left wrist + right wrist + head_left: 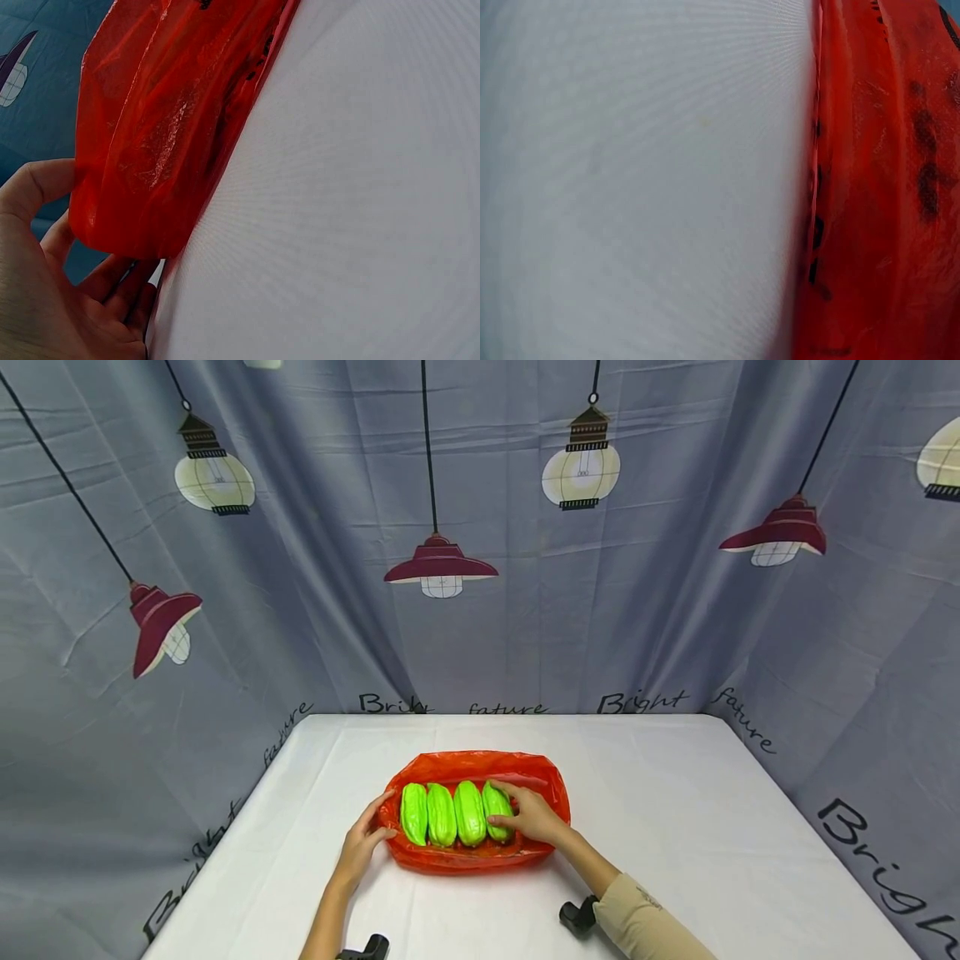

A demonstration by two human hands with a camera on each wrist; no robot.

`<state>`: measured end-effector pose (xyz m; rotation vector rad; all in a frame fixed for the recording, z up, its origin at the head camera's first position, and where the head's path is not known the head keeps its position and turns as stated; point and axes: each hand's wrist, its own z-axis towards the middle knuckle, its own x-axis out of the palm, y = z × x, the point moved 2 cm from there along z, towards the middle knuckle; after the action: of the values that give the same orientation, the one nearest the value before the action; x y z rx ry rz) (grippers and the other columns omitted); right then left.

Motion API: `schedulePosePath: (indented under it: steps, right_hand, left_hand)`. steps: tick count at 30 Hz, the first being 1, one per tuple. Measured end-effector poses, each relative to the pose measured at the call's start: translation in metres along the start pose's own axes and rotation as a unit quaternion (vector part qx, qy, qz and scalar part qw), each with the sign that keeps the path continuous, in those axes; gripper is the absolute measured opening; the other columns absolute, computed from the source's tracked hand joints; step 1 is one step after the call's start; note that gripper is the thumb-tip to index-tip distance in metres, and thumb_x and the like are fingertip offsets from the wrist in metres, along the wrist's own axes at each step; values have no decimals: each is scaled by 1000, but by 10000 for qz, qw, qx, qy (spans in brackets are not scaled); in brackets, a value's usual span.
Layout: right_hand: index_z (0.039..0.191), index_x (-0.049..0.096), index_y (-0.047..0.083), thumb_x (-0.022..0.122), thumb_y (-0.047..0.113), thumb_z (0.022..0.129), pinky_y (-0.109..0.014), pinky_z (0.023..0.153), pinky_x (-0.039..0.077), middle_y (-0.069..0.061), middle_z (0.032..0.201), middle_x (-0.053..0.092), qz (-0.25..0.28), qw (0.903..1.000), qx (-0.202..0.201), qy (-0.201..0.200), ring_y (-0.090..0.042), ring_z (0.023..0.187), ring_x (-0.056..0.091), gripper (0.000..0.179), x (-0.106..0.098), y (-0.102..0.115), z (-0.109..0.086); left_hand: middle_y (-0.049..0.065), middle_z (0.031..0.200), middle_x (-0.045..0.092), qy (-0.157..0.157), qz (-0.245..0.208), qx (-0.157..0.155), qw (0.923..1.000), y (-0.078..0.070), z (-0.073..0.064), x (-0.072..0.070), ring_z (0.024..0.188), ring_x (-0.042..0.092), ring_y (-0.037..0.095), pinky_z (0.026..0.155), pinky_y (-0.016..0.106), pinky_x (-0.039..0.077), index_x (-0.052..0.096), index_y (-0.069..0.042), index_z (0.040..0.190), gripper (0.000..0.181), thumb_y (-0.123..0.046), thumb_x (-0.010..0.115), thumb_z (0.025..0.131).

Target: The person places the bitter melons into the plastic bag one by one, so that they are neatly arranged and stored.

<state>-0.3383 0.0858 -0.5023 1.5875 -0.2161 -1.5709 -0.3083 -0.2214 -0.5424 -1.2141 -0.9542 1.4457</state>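
A red plastic bag [480, 862] lies on the white table with its mouth spread wide. Inside it, several bright green, oblong, ridged vegetables that look like bitter melons [441, 815] lie side by side in a row. My left hand [358, 847] holds the bag's left end, its thumb and fingers bent about the rim; the left wrist view shows that hand [67, 277] against the red plastic. Reaching in from the right, my right hand [536, 816] grips the rightmost green vegetable [496, 806] between thumb and fingers. The right wrist view shows only the bag's side [885, 195] and tabletop.
White cloth covers the table [675, 827]. A grey curtain [510, 635] printed with lamps and lettering stands behind and at both sides. Black wrist devices [577, 916] show near both forearms.
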Motion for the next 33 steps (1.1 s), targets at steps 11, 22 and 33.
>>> schedulePosePath:
  steps: [11, 22, 33]
  right_hand:
    - [136, 44, 7, 71, 35, 79, -49, 90, 42, -16, 124, 53, 40, 9999, 79, -121, -30, 106, 52, 69, -3, 0, -3]
    - [137, 42, 7, 70, 32, 80, -54, 92, 39, -14, 133, 48, 17, 9989, -100, -463, -38, 118, 45, 68, -23, 20, -15]
    - [135, 45, 10, 68, 34, 82, -54, 92, 38, -15, 133, 47, 427, 9938, -74, -1020, -38, 119, 44, 63, -76, 33, -24]
  left_hand:
    - [10, 141, 40, 160, -42, 48, 9999, -23, -6, 3, 126, 37, 26, 94, 15, 30, 45, -10, 137, 59, 0, 60, 81]
    - [2, 141, 42, 61, 6, 117, 9999, -2, 1, 2, 127, 37, 22, 96, 19, 30, 48, -22, 135, 60, -6, 62, 79]
    - [17, 135, 46, -10, -162, 443, 9989, -12, -1, -2, 119, 44, 20, 91, 14, 33, 41, -10, 139, 58, -1, 57, 84]
